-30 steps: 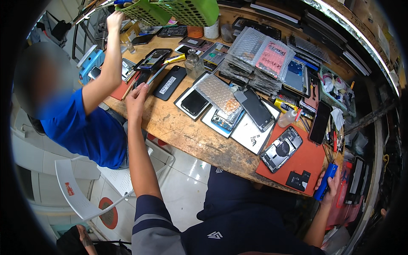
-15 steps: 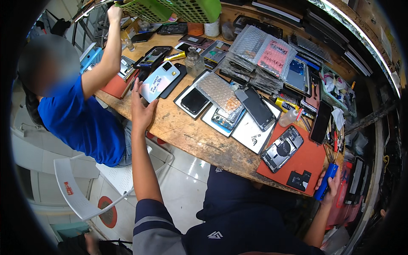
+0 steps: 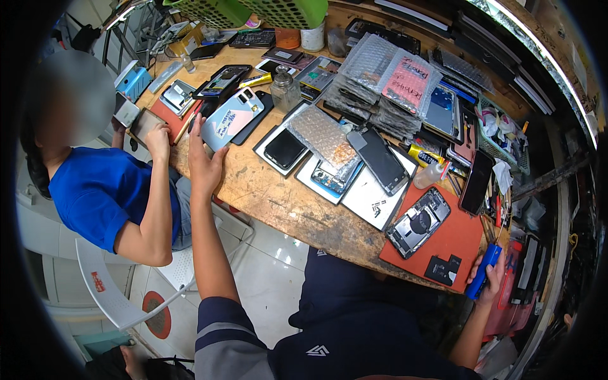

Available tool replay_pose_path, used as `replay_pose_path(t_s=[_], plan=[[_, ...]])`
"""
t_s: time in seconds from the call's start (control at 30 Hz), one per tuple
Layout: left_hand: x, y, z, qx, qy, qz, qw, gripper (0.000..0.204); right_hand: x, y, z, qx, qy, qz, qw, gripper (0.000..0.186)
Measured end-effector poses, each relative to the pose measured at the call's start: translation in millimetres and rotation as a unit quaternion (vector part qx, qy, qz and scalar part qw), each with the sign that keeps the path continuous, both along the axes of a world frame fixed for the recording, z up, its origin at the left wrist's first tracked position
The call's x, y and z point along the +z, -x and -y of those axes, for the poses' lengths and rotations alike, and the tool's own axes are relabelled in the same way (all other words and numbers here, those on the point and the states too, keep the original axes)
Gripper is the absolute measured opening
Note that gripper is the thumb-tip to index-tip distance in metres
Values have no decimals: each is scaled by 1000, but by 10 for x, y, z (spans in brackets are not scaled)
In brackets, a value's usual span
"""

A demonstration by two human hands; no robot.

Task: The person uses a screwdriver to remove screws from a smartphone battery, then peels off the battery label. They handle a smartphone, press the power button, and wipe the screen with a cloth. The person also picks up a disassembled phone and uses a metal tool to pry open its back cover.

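the light blue phone (image 3: 231, 118) lies flat near the left edge of the tabletop (image 3: 272, 193). the left hand (image 3: 204, 158) is open, fingers up, just beside it. the right hand (image 3: 491, 273) grips a blue tool (image 3: 482, 271) at the tabletop's right corner, by the red mat (image 3: 459, 237).

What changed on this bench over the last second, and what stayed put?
The co-worker in blue lowered the arm raised toward the green basket and now holds a small dark phone at the bench edge. The left hand stays open and empty at the wooden bench's edge beside the white-backed phone. The right hand still grips the blue tool.
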State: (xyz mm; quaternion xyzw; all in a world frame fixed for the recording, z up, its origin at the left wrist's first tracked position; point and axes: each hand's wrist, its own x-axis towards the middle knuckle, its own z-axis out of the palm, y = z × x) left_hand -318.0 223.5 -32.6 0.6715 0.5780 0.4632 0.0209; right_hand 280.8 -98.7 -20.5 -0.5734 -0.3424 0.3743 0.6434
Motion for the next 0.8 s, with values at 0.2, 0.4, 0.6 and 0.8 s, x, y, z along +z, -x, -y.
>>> replay_pose_path(t_s=[0.2, 0.4, 0.6, 0.8], plan=[[-7, 7, -1, -5, -5, -15, 1000, 98, 25, 38, -22, -8, 1, -9, 1000, 79], [-14, -4, 6, 3, 2, -20, 1000, 98, 30, 35, -21, -5, 1, -4, 1000, 78], [-2, -7, 9, 5, 23, -14, 1000, 97, 39, 39, -30, 1, 0, -1, 1000, 78], [-7, 14, 13, 5, 26, -27, 999, 94, 42, 38, -33, 3, 2, 2, 1000, 79]])
